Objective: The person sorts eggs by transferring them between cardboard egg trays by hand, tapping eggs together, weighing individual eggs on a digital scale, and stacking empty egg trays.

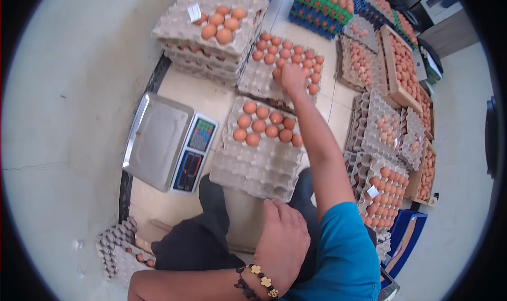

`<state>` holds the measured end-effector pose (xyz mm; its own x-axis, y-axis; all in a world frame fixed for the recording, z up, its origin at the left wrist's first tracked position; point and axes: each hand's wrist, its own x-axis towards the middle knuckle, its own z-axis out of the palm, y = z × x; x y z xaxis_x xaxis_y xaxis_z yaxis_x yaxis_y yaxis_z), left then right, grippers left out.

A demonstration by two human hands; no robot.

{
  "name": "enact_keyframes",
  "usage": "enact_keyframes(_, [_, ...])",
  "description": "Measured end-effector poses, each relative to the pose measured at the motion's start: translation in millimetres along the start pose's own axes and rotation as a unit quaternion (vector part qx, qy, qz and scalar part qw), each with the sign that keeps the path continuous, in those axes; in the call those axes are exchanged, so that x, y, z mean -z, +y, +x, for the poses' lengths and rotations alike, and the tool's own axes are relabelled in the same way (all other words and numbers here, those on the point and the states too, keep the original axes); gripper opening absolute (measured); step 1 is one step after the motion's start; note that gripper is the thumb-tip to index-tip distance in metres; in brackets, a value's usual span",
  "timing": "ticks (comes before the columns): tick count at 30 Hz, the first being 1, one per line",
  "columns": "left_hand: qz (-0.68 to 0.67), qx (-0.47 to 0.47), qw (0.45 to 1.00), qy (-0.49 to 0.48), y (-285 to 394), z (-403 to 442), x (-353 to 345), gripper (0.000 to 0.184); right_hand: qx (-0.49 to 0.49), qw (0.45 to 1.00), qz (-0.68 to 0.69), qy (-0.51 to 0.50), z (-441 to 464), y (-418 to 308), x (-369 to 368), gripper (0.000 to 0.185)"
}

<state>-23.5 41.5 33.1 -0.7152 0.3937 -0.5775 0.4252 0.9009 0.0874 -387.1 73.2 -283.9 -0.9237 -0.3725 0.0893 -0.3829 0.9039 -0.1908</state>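
Note:
My right hand (293, 79) reaches over an upper grey carton tray (259, 84) holding many brown eggs. Its fingers are closed at an egg (277, 73) near the tray's middle, partly hiding it. Nearer to me, a second carton tray (248, 166) has brown eggs (258, 125) in its far rows and bare cups in its near rows. My left hand (282, 237), with a beaded bracelet at the wrist, is below this tray's near edge. Its fingers curl under, and whatever they hold, if anything, is hidden.
A scale (158, 142) with a metal pan lies at left. Behind it rises a tall carton stack (206, 50) topped with eggs. More egg trays (388, 190) and wooden crates (393, 89) line the right side. Green and blue trays (322, 10) are at the top.

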Motion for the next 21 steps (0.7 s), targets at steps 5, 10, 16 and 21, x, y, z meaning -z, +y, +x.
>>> enact_keyframes(5, [-0.015, -0.022, 0.999, -0.034, 4.9, 11.9, -7.0, 0.038, 0.032, 0.997, -0.001, -0.070, 12.4, -2.3, 15.8, 0.022])
enact_keyframes(10, [-0.015, -0.053, 0.996, -0.070, 5.2, 26.2, -10.4, 0.038, -0.082, 0.958, 0.232, -0.145, 30.5, 18.3, 42.5, 0.043])
enact_keyframes(16, [0.004, -0.046, 0.999, -0.013, 4.0, 28.4, -12.9, 0.035, -0.117, 0.795, 0.546, -0.238, 22.0, 52.1, 84.9, 0.030])
enact_keyframes(21, [0.014, -0.025, 0.999, 0.026, 19.2, 19.2, -13.7, 0.031, -0.087, 0.712, 0.648, -0.255, -9.9, 44.7, 135.2, 0.041])
